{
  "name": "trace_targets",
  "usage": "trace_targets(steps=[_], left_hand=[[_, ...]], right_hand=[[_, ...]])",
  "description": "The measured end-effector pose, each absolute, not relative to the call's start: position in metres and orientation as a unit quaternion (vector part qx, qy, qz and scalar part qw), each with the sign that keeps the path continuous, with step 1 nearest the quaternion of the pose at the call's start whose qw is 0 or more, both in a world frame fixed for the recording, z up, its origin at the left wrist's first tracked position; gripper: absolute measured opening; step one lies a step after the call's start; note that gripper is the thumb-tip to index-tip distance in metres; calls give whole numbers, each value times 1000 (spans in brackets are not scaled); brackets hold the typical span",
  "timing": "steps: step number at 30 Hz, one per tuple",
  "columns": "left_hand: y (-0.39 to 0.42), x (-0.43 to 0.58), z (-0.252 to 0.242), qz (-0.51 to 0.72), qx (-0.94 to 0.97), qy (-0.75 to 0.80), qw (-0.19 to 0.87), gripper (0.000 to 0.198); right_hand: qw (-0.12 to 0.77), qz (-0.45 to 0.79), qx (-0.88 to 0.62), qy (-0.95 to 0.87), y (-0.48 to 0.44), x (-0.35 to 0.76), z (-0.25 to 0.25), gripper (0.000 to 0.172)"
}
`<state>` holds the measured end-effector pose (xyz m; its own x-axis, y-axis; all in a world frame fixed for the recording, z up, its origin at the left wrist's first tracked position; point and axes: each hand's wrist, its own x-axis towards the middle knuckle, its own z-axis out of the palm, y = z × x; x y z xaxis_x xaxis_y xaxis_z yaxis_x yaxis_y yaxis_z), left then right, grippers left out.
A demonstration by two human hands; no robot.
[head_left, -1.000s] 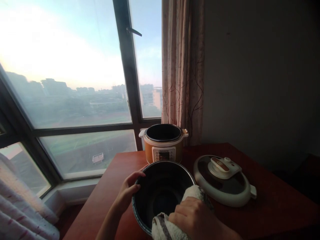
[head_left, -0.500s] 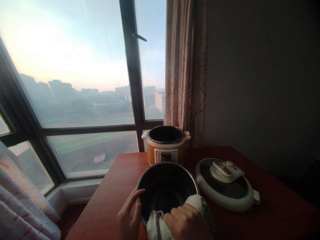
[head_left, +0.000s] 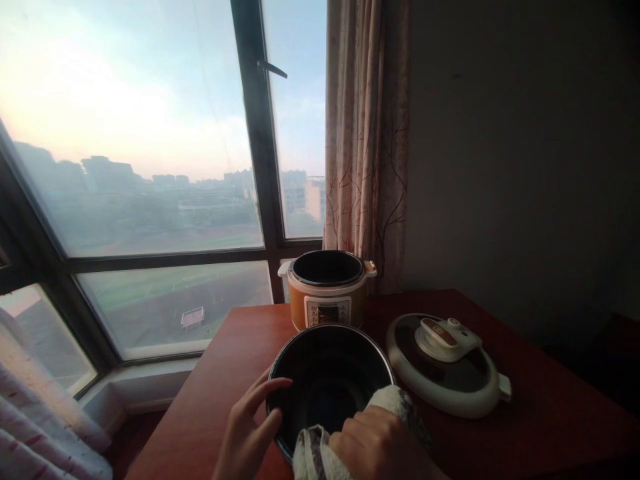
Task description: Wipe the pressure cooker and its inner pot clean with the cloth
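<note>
A dark inner pot [head_left: 325, 343] is tilted so that its hollow faces me, near the front of the table. My left hand [head_left: 253, 420] grips its left rim, with the index fingertip reaching inside and the thumb at the edge. My right hand [head_left: 370, 437] is closed around a pale cloth with dark stripes [head_left: 313, 457], pressed at the pot's near right rim. Part of the cloth [head_left: 393, 400] bulges out above the knuckles. The pot's lower rim is hidden behind the cloth and hand.
Behind the pot stands an orange and white electric pressure cooker [head_left: 327, 300] with its top off. Its white-rimmed lid [head_left: 445, 400] lies to the right on the red-brown table [head_left: 210, 400]. A window [head_left: 165, 200] and a patterned curtain [head_left: 365, 133] are beyond.
My left thumb and index finger have spread farther apart on the pot's rim. The whole view has shifted slightly. My right hand keeps the cloth at nearly the same spot.
</note>
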<state>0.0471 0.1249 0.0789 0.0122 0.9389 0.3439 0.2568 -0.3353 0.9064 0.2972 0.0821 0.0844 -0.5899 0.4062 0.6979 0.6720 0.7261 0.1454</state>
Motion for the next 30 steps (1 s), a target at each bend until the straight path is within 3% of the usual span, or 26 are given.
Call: trace_targets(steps=[6, 10, 15, 22, 30], left_hand=[[155, 41, 105, 437, 607, 406, 525, 34], [164, 53, 102, 475, 542, 398, 567, 34], [151, 67, 85, 581, 501, 462, 445, 37], [109, 73, 65, 591, 560, 499, 296, 35], [91, 83, 48, 577, 580, 495, 294, 34]], right_hand=[[252, -87, -286, -920, 80, 337, 95, 18], [304, -40, -307, -901, 84, 341, 88, 14], [373, -97, -320, -866, 85, 329, 82, 20], [377, -169, -343, -844, 79, 314, 86, 17], [456, -244, -366, -773, 77, 274, 79, 28]])
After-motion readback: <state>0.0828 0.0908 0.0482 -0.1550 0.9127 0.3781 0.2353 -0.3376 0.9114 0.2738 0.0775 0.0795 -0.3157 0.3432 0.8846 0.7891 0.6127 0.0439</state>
